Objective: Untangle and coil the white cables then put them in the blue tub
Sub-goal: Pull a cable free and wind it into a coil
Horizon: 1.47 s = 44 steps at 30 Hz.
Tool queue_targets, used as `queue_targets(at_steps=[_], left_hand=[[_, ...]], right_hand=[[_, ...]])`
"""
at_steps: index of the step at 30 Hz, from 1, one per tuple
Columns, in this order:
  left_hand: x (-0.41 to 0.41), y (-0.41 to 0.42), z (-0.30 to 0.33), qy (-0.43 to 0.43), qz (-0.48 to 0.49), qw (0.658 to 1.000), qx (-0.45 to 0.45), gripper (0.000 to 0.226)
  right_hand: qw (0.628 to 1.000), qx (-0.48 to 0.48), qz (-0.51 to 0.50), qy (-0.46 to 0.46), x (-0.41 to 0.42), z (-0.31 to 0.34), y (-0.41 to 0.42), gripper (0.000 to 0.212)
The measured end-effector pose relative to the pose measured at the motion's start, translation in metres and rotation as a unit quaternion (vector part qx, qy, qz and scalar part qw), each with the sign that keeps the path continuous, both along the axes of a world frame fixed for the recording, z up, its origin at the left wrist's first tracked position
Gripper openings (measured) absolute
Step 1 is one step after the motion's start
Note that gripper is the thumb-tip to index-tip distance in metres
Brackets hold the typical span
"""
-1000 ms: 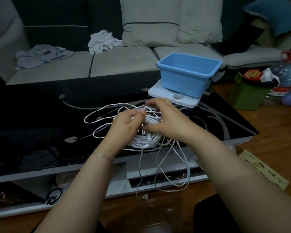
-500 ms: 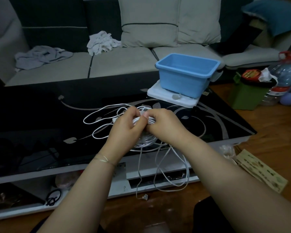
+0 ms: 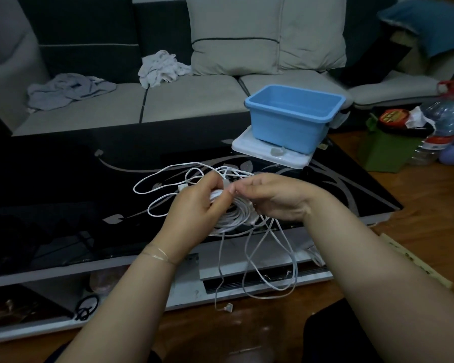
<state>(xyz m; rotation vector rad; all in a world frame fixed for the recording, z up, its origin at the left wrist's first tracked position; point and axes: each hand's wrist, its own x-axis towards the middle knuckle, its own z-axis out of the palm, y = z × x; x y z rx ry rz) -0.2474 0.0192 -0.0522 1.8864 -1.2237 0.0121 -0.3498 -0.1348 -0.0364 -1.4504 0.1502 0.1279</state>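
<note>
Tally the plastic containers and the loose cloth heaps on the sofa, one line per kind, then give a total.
Blue plastic tub on the black glass table: 1
Clear plastic water bottle on the floor: 1
Crumpled cloth heaps on the grey sofa, one grey, one white: 2
Total: 4

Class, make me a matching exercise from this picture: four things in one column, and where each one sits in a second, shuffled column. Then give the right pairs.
Things
1. blue tub
2. white cables
3. crumpled white cloth
4. loose cable plug

Places
A. on the sofa seat, beside the cushions
B. dangling below the table edge, near the floor
C. on a white board at the table's far right corner
D. held between the left hand and right hand over the black table

Pairs: 1-C, 2-D, 3-A, 4-B
</note>
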Motion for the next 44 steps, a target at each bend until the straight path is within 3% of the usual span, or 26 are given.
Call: queue_targets(at_steps=[4, 8, 12, 14, 16, 19, 25, 28, 31, 36, 39, 44], left_hand=[[0.001, 0.005, -0.003, -0.040, -0.011, 0.999, -0.002, 0.027], [-0.002, 0.009, -0.003, -0.129, -0.018, 0.991, 0.018, 0.022], [-0.006, 0.009, -0.005, -0.187, -0.021, 0.982, 0.030, 0.010], [-0.007, 0.008, -0.006, -0.155, -0.014, 0.988, 0.024, 0.010], [-0.008, 0.008, -0.008, -0.095, -0.014, 0.995, 0.027, 0.005], [-0.008, 0.008, -0.012, -0.021, -0.015, 0.999, 0.036, 0.012], [-0.009, 0.007, -0.013, 0.049, -0.009, 0.999, 0.009, 0.022], [-0.011, 0.007, -0.015, 0.038, 0.003, 0.999, -0.007, 0.015], [-0.010, 0.009, -0.017, 0.041, 0.010, 0.999, -0.027, 0.018], [-0.014, 0.009, -0.017, 0.057, 0.006, 0.998, -0.023, 0.026], [-0.012, 0.008, -0.018, 0.087, 0.010, 0.996, -0.012, 0.031], [-0.008, 0.008, -0.009, 0.220, -0.038, 0.974, -0.040, 0.025]], right_hand=[[0.993, 0.073, -0.078, 0.059, 0.009, -0.007, 0.009, 0.046], [0.979, 0.091, -0.179, 0.047, 0.019, -0.013, 0.023, 0.021], [0.969, 0.060, -0.240, 0.023, 0.025, -0.015, 0.028, 0.020], [0.961, -0.055, -0.270, -0.015, 0.025, -0.014, 0.028, 0.007], [0.933, -0.182, -0.300, -0.083, 0.028, -0.014, 0.031, 0.022], [0.904, -0.256, -0.313, -0.137, 0.031, -0.016, 0.035, 0.027], [0.942, -0.148, -0.289, -0.081, 0.030, -0.009, 0.033, 0.018], [0.959, -0.047, -0.279, -0.032, 0.029, -0.007, 0.031, 0.021], [0.963, -0.023, -0.265, -0.031, 0.029, -0.004, 0.033, 0.023], [0.961, -0.100, -0.251, -0.057, 0.025, 0.002, 0.038, 0.021], [0.941, -0.165, -0.273, -0.114, 0.026, 0.001, 0.039, 0.019], [0.898, -0.271, -0.260, -0.230, 0.026, -0.003, 0.047, 0.012]])
